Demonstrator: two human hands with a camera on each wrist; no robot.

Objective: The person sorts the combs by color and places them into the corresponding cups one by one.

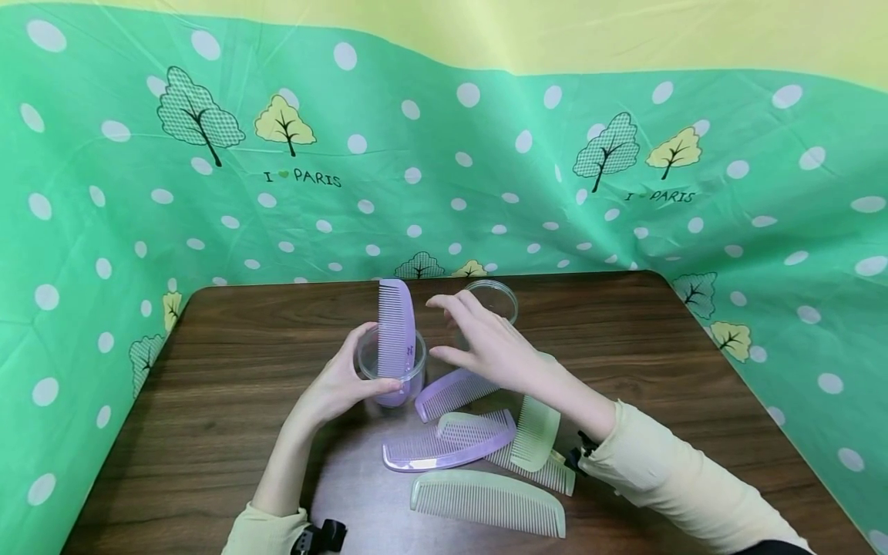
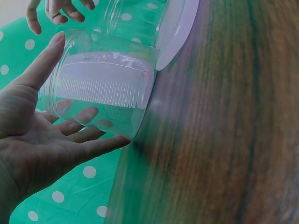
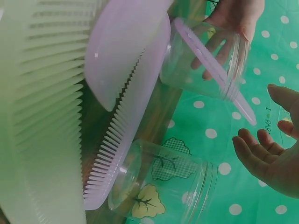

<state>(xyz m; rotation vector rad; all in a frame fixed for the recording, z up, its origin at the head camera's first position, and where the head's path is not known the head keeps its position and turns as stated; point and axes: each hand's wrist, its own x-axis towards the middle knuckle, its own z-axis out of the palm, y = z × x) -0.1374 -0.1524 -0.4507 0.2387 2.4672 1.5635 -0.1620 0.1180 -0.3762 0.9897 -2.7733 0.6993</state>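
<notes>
My left hand holds a transparent jar, its thumb on the near side of the rim and its fingers round the far side. A purple comb stands in this jar, its upper part rising above the rim and leaning slightly. Just right of it, my right hand hovers with fingers spread and loosely bent, holding nothing. In the right wrist view its fingertips are a short way off the comb's protruding end. Beyond the right hand stands a second transparent jar, partly hidden by that hand in the head view.
Two purple combs and several pale green combs lie loosely overlapping on the dark wooden table, right of the held jar and under my right forearm. A green polka-dot cloth hangs behind the table.
</notes>
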